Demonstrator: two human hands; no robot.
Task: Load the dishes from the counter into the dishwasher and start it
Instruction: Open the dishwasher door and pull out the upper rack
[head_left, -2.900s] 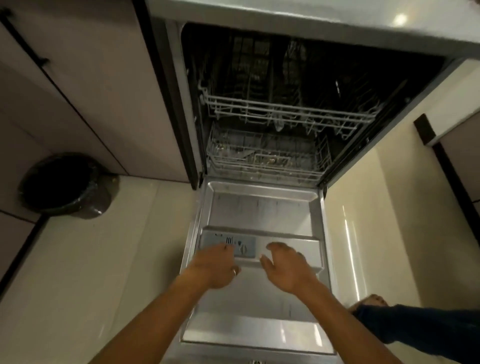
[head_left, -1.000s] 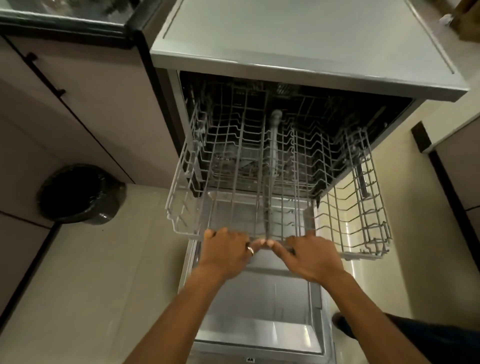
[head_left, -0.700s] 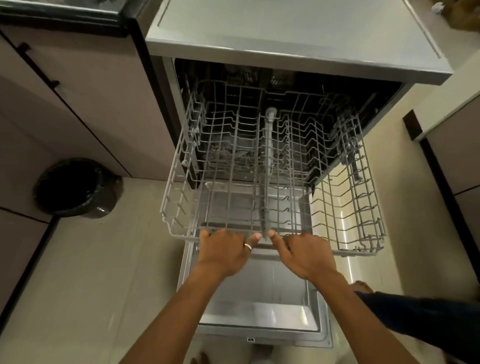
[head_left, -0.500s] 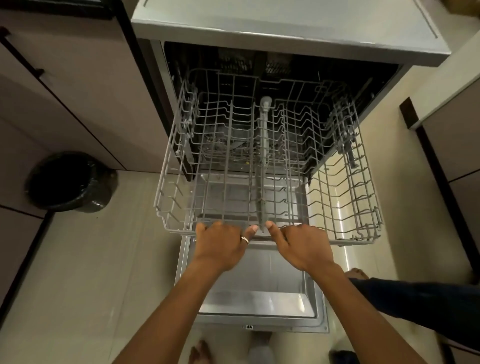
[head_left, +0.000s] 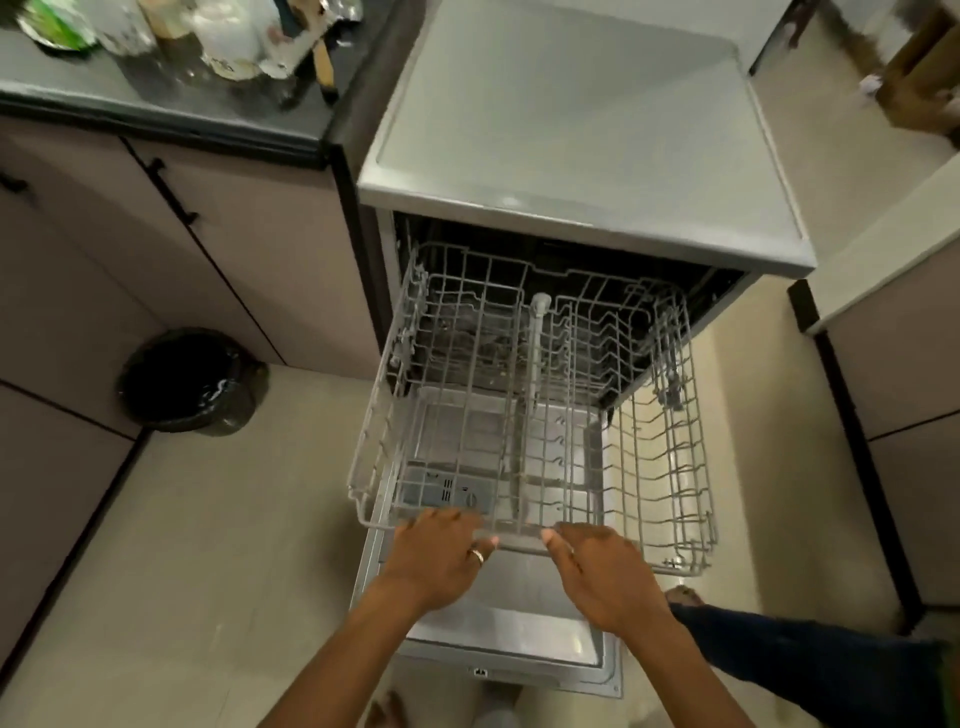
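An open dishwasher (head_left: 571, 156) has its wire upper rack (head_left: 532, 395) drawn out above the lowered door (head_left: 519, 634). The left hand (head_left: 441, 558) and right hand (head_left: 602, 577), side by side, curl their fingers over the rack's front edge. Blurred dishes (head_left: 228, 36) crowd the dark counter (head_left: 156, 104) near its right edge, beside the dishwasher.

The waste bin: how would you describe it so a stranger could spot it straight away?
Start at the open dishwasher, whose wire rack is pulled out over the lowered door. Left of it, below the cabinet fronts, the waste bin stands on the pale floor. It is the only round, black thing there, lined with a glossy black bag.
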